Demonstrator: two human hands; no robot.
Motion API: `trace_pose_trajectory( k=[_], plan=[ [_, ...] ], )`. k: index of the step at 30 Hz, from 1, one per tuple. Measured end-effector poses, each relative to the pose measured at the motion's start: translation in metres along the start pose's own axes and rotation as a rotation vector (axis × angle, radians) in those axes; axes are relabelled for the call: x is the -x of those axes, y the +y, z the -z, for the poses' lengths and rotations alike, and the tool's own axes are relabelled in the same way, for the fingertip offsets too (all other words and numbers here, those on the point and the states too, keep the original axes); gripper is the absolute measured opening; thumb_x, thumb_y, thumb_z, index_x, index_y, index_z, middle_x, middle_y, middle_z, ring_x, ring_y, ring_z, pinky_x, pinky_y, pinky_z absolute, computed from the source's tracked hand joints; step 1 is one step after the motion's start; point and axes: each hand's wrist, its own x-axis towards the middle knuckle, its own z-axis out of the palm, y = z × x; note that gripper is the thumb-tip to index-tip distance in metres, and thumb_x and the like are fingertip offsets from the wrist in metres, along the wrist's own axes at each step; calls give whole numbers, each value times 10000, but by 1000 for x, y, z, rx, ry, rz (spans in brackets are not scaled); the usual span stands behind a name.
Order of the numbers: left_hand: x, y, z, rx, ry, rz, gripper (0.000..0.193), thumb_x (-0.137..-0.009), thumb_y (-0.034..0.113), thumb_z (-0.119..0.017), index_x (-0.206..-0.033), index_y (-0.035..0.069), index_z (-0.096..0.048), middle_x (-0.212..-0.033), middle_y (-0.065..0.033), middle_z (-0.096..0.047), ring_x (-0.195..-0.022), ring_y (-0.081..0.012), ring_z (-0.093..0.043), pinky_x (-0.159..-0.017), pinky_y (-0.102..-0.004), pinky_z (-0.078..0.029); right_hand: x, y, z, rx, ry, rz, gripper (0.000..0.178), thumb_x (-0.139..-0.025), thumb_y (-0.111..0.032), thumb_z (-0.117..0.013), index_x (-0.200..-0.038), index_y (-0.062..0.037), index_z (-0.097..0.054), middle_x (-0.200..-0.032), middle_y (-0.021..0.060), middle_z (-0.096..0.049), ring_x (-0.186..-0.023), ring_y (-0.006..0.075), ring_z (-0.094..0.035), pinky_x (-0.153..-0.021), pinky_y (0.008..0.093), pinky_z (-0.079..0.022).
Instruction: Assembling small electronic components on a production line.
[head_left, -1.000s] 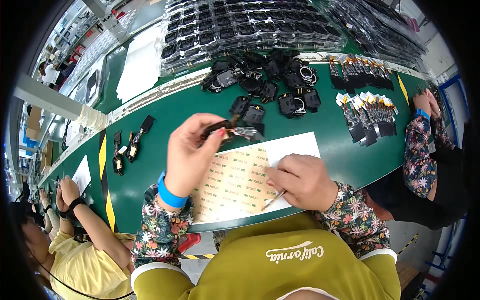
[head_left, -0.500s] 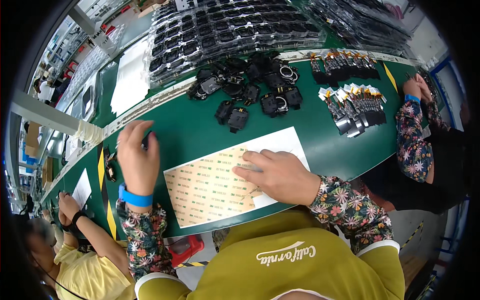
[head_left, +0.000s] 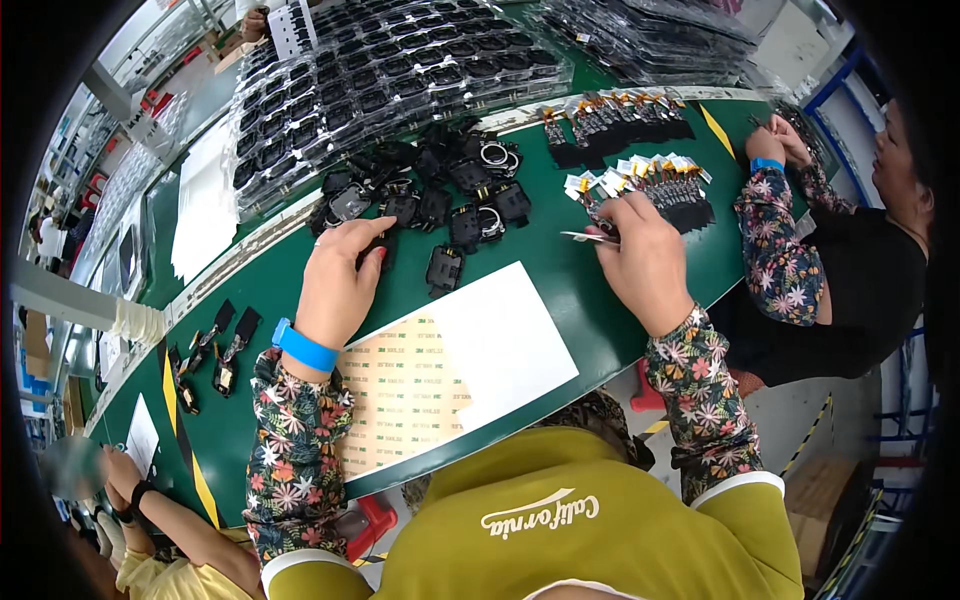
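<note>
At the near edge of the pile of black plastic housings [head_left: 432,208], my left hand [head_left: 340,285] has its thumb and fingers closed around one housing, mostly hidden by the fingers. My right hand [head_left: 645,265] grips slim metal tweezers [head_left: 588,237], their end pointing left. Its fingertips are at the near left end of a row of flex cable assemblies [head_left: 655,182] with white tabs and black tails. Between my forearms lies a white sheet [head_left: 520,335], partly covered by tan printed adhesive backing [head_left: 405,385].
Clear trays of black frames [head_left: 400,75] stand beyond the pile. Another cable row [head_left: 620,120] lies at the back right. Two cable-fitted parts [head_left: 228,355] rest left, by yellow-black tape [head_left: 185,440]. One co-worker [head_left: 830,240] sits right, another [head_left: 165,510] left.
My left hand has moved forward and right to the black housings. My right hand has left the sheet and gone up and right to the cable row. The view has shifted.
</note>
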Motion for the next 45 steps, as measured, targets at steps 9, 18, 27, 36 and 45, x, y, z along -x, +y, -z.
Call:
trace_pose_trajectory(
  k=[9,18,27,36,45],
  plan=[
    [7,-10,14,224,-152,335,337,-775,-49,-621,-1105,16,-617,-883,-76,-608,-681,-133,-579,-637,-253,-485,-11,11,-17,215,-91,-93,160,-690,-41,-651,-848,-42,-625,-814,109,-594,-677,316,-604,-612,384,-495],
    [32,33,39,1104,-215,603,215,-825,-44,-591,-1039,-29,-606,-812,9,-521,-711,-77,-585,-650,-209,-512,-12,7,1,-639,10,-370,18,-821,-9,-579,-819,4,-568,-793,75,-666,-596,109,-567,-531,256,-447],
    [45,51,10,1445,-488,851,155,-845,-60,-501,-986,3,-516,-849,-58,-606,-767,-195,-679,-624,-251,-561,17,-82,-3,-1318,-327,-472,124,-817,58,-548,-919,12,-602,-863,68,-641,-550,19,-457,-477,166,-361],
    [45,52,10,1478,-477,825,188,-893,-29,-482,-1076,-22,-524,-942,-103,-644,-816,-228,-691,-645,-255,-572,23,-98,7,-523,-399,307,501,-665,100,-610,-1131,-83,-635,-886,86,-551,-602,151,-557,-513,282,-473],
    [44,53,10,1426,-494,807,264,-892,-19,-490,-1148,-55,-540,-962,-135,-658,-812,-221,-691,-673,-265,-576,22,-97,13,-272,-466,403,552,-635,75,-592,-1160,-93,-620,-882,80,-505,-651,217,-573,-547,319,-499]
  ],
)
